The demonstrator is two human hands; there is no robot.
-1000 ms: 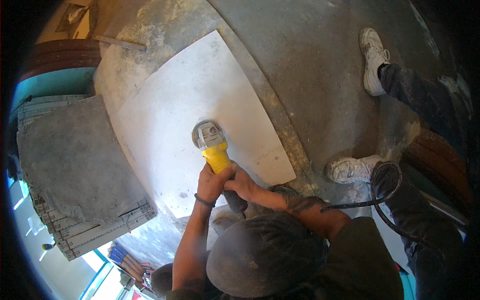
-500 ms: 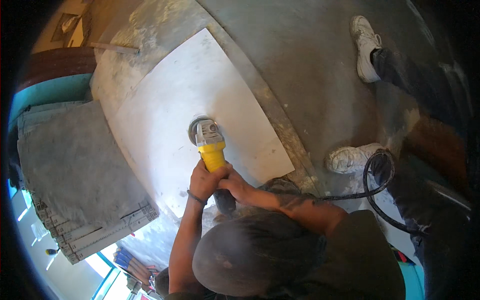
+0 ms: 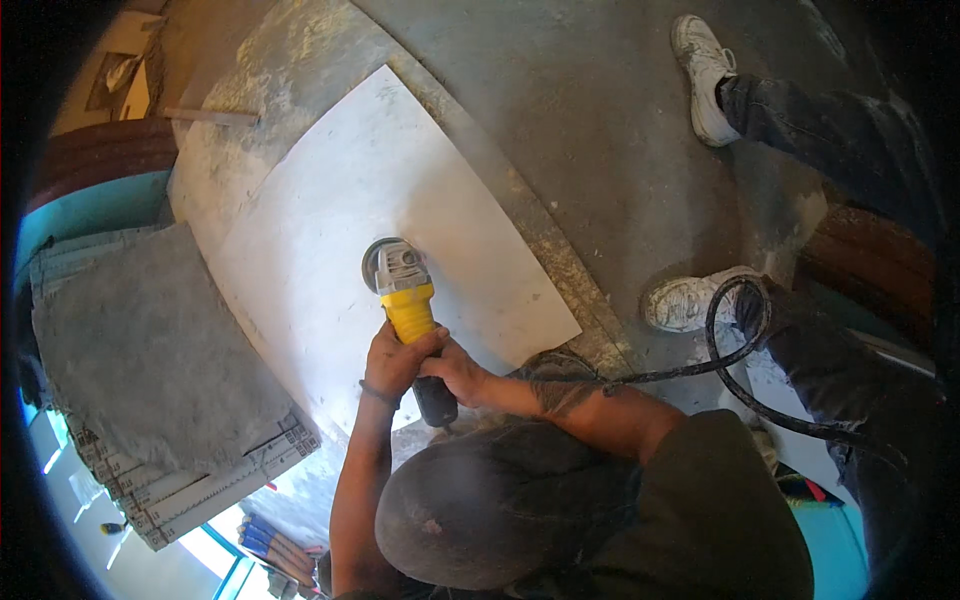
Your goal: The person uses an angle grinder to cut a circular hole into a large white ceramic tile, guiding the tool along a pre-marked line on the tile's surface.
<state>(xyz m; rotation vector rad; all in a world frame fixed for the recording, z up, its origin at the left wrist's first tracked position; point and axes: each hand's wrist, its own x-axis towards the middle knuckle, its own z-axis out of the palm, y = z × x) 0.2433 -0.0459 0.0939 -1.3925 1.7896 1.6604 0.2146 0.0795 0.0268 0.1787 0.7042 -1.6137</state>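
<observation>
A yellow and grey angle grinder (image 3: 408,312) with a black rear end is held over a large white sheet (image 3: 330,200). Its round disc (image 3: 372,262) is over the sheet's middle, and I cannot tell whether it touches the surface. My left hand (image 3: 393,358) is closed around the yellow body, a dark band at its wrist. Right beside it, my right hand (image 3: 457,372) is wrapped around the grinder just behind, the fingers of both hands meeting. Below them, a dark, dusty rounded shape (image 3: 500,510) covers part of the view.
A thick black cable (image 3: 670,376) loops at the right, near another person's white shoes (image 3: 695,300) and dark trousers. Left of the sheet stands a stack of grey-topped boards (image 3: 160,340). A wooden strip (image 3: 212,117) lies at the far left on the dusty board beneath.
The whole view has shifted slightly, carrying sheet, boards and shoes a little left. My hands keep their hold, and the grinder stays over nearly the same part of the sheet.
</observation>
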